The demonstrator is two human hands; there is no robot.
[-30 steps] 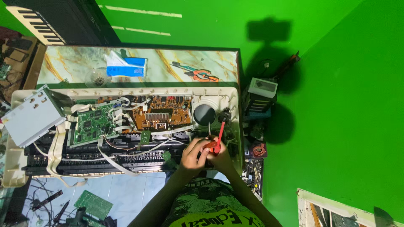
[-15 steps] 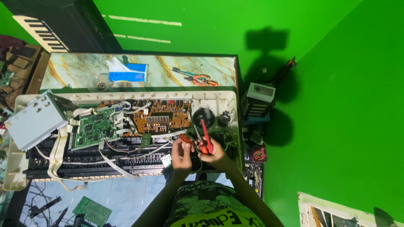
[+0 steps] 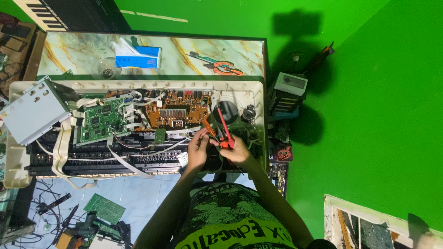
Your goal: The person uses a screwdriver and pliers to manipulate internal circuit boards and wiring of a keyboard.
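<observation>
Red-handled slim screwdriver (image 3: 223,127) is pointing far from my right hand (image 3: 236,150), which is gripping it; its shaft reaching the round black speaker (image 3: 226,110). I'm seeing my left hand (image 3: 199,146) pinching beside it, nearer the brown circuit board (image 3: 177,109).

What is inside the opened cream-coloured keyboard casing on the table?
Inside the casing: a green circuit board, a brown circuit board, a round black speaker, and white ribbon cables. The boards hide whatever lies beneath.

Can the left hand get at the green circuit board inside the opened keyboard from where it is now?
Probably yes. The left hand is beside the red-handled tool; the green circuit board lies exposed to its left, crossed only by loose white ribbon cables.
</observation>
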